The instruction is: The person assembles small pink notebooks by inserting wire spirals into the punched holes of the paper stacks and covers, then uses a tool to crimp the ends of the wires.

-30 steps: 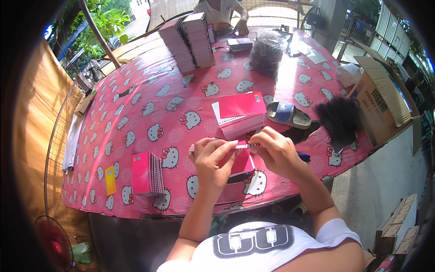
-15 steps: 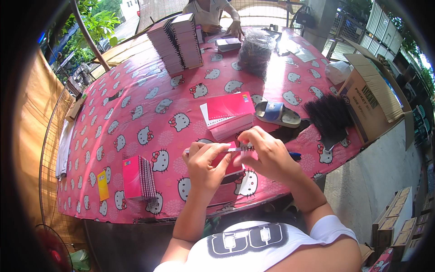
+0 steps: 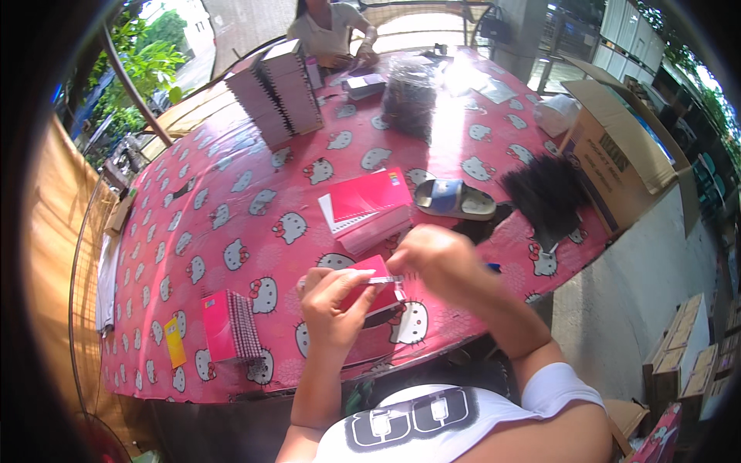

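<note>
My left hand grips a small red notebook by its near edge, just above the pink cartoon-cat tablecloth. My right hand is closed over the notebook's far top corner, fingers pinched there; what it pinches is blurred. A stack of red-covered notebooks lies just beyond my hands. A bound pink notebook with a black spiral spine rests to my left near the table's front edge.
A blue sandal and a heap of black spiral bindings lie at the right. An open cardboard box stands beside the table. Tall notebook stacks and a bagged black bundle sit at the far end, where another person sits.
My hands have stayed on the red notebook and shifted a little to the right; the right hand has moved over its top corner. The view has tilted slightly.
</note>
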Motion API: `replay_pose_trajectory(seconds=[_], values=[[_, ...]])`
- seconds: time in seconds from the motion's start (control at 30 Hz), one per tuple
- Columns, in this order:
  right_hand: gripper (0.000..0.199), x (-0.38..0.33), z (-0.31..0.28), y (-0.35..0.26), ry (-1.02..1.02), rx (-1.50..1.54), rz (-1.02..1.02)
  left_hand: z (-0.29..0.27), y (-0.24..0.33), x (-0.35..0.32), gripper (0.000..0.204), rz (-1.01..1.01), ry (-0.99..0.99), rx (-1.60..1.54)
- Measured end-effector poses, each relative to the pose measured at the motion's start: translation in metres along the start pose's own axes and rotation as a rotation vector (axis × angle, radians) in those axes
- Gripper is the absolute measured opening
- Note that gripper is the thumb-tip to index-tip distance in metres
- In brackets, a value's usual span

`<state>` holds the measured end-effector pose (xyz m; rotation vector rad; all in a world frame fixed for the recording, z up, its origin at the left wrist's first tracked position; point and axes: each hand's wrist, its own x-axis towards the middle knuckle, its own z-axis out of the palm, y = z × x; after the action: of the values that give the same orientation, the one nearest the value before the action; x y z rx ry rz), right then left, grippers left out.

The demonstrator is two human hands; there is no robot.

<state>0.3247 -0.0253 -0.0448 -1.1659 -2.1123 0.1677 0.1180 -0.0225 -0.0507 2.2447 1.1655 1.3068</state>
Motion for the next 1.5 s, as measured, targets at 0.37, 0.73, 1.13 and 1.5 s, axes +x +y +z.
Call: replay_pose_trajectory(seconds=[0.37,0.73,1.13,1.5], values=[[0.055,-0.029,-0.006,0.166,-0.026,-0.549,0.694,0.005,-0.009,0.003,0.028,0.008,0.003,0.004],[0.042,-0.016,-0.022,0.071,-0.003,0.619,0.273,-0.002,-0.010,0.002,0.039,0.018,-0.064,-0.014],[0.051,0.012,-0.004,0.065,0.034,0.305,0.281,-0.003,-0.038,-0.010,0.036,-0.494,0.079,-0.788],[0.052,0.029,-0.006,0.038,-0.104,0.401,0.228,-0.003,-0.089,-0.024,0.023,-0.480,0.107,-1.270]])
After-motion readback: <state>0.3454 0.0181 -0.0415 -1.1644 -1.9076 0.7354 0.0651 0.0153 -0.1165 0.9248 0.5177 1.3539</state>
